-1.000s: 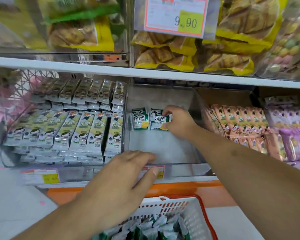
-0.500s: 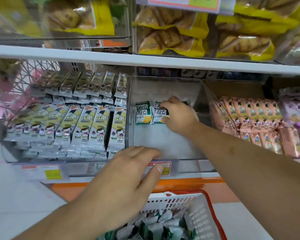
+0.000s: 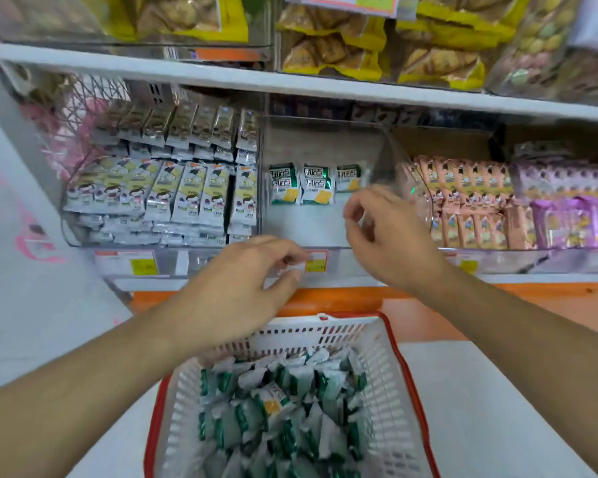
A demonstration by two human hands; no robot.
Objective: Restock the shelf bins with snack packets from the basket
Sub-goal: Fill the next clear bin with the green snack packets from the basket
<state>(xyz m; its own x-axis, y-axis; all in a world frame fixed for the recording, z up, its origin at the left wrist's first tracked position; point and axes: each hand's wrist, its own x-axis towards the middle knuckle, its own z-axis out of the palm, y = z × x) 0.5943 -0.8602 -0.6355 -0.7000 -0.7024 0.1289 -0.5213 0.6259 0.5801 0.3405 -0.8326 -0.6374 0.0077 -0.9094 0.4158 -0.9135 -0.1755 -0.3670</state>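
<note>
A clear shelf bin (image 3: 301, 225) on the middle shelf holds a few green-and-white snack packets (image 3: 316, 186) standing at its back. My right hand (image 3: 390, 236) hovers at the bin's front, fingers loosely curled, holding nothing. My left hand (image 3: 242, 288) rests over the bin's front lip by the price tag (image 3: 315, 262), fingers relaxed and empty. Below, a white basket with a red rim (image 3: 397, 357) holds several of the same green-and-white packets (image 3: 277, 419).
The bin to the left (image 3: 159, 198) is packed with white-and-yellow packets. To the right sit pink packets (image 3: 466, 198) and purple ones (image 3: 567, 208). The upper shelf (image 3: 290, 82) carries yellow biscuit bags. An orange ledge (image 3: 532, 301) runs under the bins.
My right hand let go of the packets at the bin's back and drew out toward the front. A third packet now stands there. The view tipped down, showing more basket.
</note>
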